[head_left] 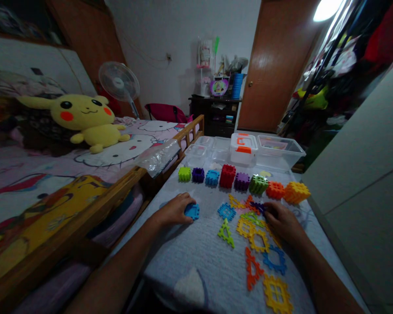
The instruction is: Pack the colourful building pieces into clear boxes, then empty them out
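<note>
My left hand [174, 210] rests on the cloth-covered table [196, 257] with its fingers closed round a blue interlocking plastic tile [192, 211]. My right hand [283, 221] lies over a heap of flat coloured tiles [252, 222], its fingertips pinching a dark purple tile [258, 206]. A row of assembled plastic cubes [242, 182] stands behind both hands, from a green cube [184, 174] on the left to a yellow-orange cube [296, 192] on the right. A green triangle tile [226, 233] lies between the hands.
Clear plastic boxes [278, 151] and a white box with orange clasps [243, 148] stand at the table's far edge. A bed with a wooden rail [124, 183] and a yellow plush toy [87, 118] runs along the left. A grey cabinet [363, 174] is at the right.
</note>
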A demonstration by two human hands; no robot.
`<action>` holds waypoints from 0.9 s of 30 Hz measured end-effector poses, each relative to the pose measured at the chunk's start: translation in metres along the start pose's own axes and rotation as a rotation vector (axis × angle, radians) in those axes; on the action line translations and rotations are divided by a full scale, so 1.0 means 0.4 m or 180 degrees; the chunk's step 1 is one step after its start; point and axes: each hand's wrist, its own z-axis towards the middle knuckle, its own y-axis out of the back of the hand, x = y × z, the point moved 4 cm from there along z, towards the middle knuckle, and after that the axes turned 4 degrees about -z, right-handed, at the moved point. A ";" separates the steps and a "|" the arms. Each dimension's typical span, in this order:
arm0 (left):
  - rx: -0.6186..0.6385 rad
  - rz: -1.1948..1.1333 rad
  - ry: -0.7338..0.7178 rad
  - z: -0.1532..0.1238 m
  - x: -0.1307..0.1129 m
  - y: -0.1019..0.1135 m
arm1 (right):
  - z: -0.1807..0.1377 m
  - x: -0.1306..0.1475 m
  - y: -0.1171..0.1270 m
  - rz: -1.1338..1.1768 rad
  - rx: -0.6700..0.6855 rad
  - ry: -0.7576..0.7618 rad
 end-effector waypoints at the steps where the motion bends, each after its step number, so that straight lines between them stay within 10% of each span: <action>1: -0.0001 0.0017 -0.0021 0.001 -0.001 0.001 | 0.000 0.000 0.000 0.0005 -0.0011 -0.0001; 11: -0.0597 0.0079 -0.0262 0.028 -0.017 0.027 | 0.000 -0.012 -0.008 0.0138 -0.0151 0.0010; 20: -0.0923 0.0051 -0.0639 0.227 -0.024 0.158 | -0.001 -0.004 -0.003 0.0161 -0.0151 -0.0027; 27: -0.0658 0.0166 -0.0661 0.343 -0.016 0.145 | -0.001 -0.006 -0.003 0.0158 -0.0076 -0.0026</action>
